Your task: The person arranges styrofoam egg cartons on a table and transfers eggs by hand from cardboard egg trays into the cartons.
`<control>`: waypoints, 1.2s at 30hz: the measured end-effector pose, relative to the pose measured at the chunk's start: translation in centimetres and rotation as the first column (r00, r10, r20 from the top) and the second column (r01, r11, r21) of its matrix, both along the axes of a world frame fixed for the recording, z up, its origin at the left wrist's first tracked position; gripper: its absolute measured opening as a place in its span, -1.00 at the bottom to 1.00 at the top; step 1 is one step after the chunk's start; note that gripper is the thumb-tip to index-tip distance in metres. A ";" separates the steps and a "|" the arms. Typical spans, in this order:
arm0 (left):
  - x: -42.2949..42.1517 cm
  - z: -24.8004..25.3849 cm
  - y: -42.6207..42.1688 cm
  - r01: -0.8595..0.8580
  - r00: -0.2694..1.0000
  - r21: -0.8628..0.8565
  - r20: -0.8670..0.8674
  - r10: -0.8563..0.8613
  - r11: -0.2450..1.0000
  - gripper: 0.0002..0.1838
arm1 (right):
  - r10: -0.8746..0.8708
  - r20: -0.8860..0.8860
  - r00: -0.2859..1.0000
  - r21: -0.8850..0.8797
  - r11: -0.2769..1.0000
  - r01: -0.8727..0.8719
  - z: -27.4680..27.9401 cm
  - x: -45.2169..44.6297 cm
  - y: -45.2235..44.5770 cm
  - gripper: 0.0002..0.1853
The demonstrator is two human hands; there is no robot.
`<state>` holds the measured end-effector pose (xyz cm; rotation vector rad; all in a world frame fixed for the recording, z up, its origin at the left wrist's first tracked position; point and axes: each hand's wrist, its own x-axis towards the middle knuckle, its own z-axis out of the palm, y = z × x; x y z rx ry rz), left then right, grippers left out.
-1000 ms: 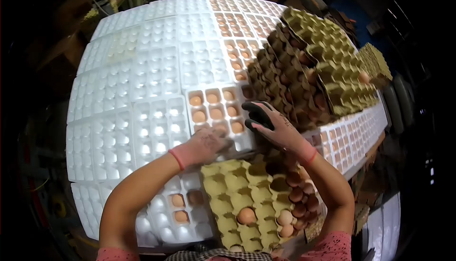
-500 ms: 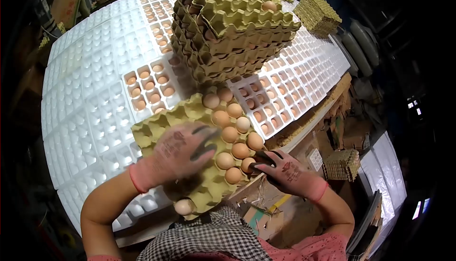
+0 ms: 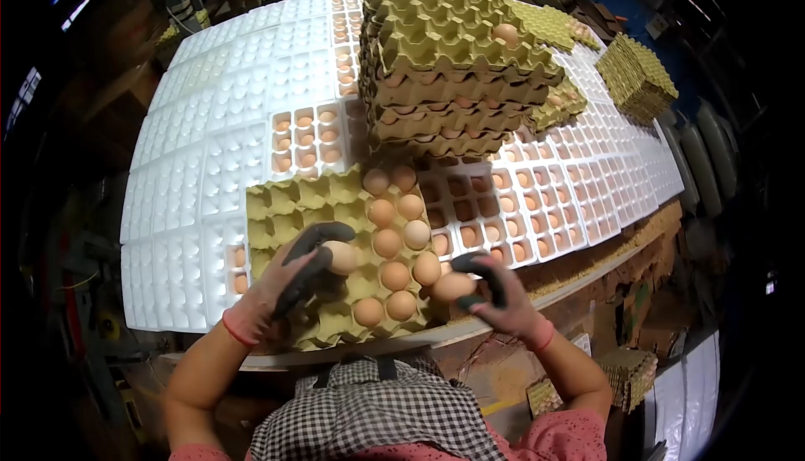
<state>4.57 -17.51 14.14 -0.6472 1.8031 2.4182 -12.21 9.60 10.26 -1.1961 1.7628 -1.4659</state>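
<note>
My left hand [image 3: 289, 281], in a glove with dark fingertips, grips a pale egg [image 3: 340, 257] over the yellow pulp egg tray [image 3: 281, 201]. Beyond the tray's right edge, my right hand [image 3: 506, 303] has its thumb and fingers round a brown egg [image 3: 453, 287]. Several eggs [image 3: 386, 243] sit in the tray's right-hand columns, while visible cups on its left side are bare. The tray lies at the near edge of the table, over white plastic egg trays [image 3: 243, 155]. My left hand hides some of its cups.
A tall stack of pulp trays [image 3: 453, 83], with one egg on top, stands behind the tray. Filled white trays [image 3: 537, 201] spread to the right. Another pulp-tray stack [image 3: 637, 79] is at the far right. The wooden table edge [image 3: 579, 272] runs along the right.
The view has shifted. My left hand, earlier blurred above the tray, now holds an egg. My right hand has moved its egg off the tray's edge. Two eggs now show in a left white tray.
</note>
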 end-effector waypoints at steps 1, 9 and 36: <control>-0.5 -0.4 -0.3 0.080 0.992 -0.293 -0.067 -0.104 0.953 -0.58 | -0.071 0.410 0.909 -0.144 0.979 0.142 -0.1 -0.5 0.1 -0.46; -4.5 -1.5 3.6 0.296 0.716 -0.940 0.335 -0.613 -0.168 -0.46 | 0.396 -0.711 0.581 0.543 0.834 0.096 1.2 -1.6 -4.6 -0.45; -7.3 -11.5 -23.0 0.189 0.977 -0.847 0.112 -0.181 0.497 -0.50 | 0.598 -0.755 0.269 0.628 0.777 0.035 -7.4 -9.3 -35.7 -0.69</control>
